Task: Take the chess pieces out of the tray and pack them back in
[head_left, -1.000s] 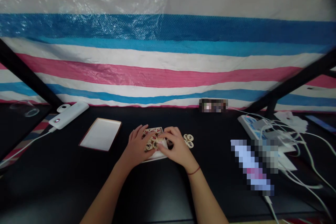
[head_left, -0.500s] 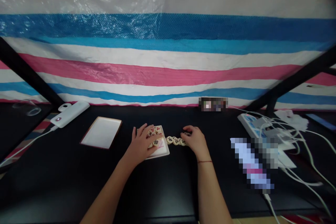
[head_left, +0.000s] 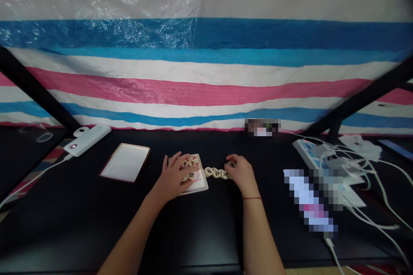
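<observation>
Left hand [head_left: 172, 178]: spread open, fingers apart, laid over the round pieces [head_left: 191, 175] in the shallow white box [head_left: 200, 184].
Right hand [head_left: 241, 172]: fingers and thumb curled in at 1 dark-marked piece [head_left: 231, 164] near the far end of the row; the fingers hide much of it, so I cannot tell whether it is gripped or only touched.
Box: on the surface [head_left: 193, 232], its near right corner bare, the pieces gathered under the left hand, most showing red characters and at least 1 black.
Row [head_left: 217, 172]: at least 3 pieces with black characters, overlapping, just right of the box, between the 2 hands.
Lid [head_left: 124, 162]: white inside, lying open side up, left of the box.
Left rear: white device [head_left: 87, 141] with a cable plugged in.
Right side: power strip [head_left: 305, 150] with tangled white cables [head_left: 383, 193].
Backdrop: striped sheet [head_left: 193, 92] behind the surface.
</observation>
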Demonstrator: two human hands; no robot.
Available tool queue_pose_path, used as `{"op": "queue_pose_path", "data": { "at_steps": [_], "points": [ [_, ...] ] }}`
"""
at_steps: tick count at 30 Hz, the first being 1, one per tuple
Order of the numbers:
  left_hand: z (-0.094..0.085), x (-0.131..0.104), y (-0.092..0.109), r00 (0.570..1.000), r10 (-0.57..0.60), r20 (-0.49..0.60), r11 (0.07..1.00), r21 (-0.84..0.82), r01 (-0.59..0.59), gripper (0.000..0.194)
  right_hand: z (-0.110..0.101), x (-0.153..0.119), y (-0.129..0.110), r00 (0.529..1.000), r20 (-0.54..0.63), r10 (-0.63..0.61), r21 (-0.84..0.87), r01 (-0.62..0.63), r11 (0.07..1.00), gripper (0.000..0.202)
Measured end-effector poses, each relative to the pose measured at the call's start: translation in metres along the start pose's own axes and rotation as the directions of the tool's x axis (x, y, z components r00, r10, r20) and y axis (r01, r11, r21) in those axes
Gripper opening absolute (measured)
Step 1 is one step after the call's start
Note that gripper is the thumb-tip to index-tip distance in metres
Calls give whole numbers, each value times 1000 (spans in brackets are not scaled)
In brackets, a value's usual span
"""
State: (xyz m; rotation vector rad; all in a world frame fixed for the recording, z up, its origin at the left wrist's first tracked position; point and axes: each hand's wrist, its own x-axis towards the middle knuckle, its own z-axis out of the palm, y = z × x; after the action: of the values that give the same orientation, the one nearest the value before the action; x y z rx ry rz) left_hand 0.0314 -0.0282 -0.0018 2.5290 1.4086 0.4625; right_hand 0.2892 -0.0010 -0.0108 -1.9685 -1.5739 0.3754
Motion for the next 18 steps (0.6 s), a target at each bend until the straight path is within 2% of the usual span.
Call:
{"op": "queue_pose_path", "data": {
  "at_steps": [3, 5, 8, 10, 13, 15, 18],
  "points": [
    [-1, 4, 4, 1000, -13, -17, 999, 33, 14, 55, -3, -1, -2, 999, -13, 40, 13, -40, 999, 17],
    [0, 7, 7, 999, -43, -14, 998, 48, 44, 72, -5, -4, -9, 999, -14, 29, 125, -27, 992, 16],
    [4, 11, 8, 995, -98, 14, 993, 67, 97, 83, -6, -14, -29, 988, 76, -136, 417, 93, 904, 23],
    [8, 12, 6, 992, -122, 24, 990, 71, 120, 79, -5, -23, -44, 937, 155, -314, 489, 204, 848, 22],
    [11, 11, 2, 991, -136, 21, 989, 55, 134, 74, -1, -34, -60, 826, 239, -510, 461, 366, 808, 20],
    [10, 10, 1, 990, -138, 16, 990, 44, 137, 73, 1, -38, -64, 778, 269, -567, 452, 418, 788, 22],
    [7, 9, 2, 993, -122, 9, 992, 30, 121, 72, 3, -39, -63, 746, 284, -602, 438, 457, 774, 22]
  ]
}}
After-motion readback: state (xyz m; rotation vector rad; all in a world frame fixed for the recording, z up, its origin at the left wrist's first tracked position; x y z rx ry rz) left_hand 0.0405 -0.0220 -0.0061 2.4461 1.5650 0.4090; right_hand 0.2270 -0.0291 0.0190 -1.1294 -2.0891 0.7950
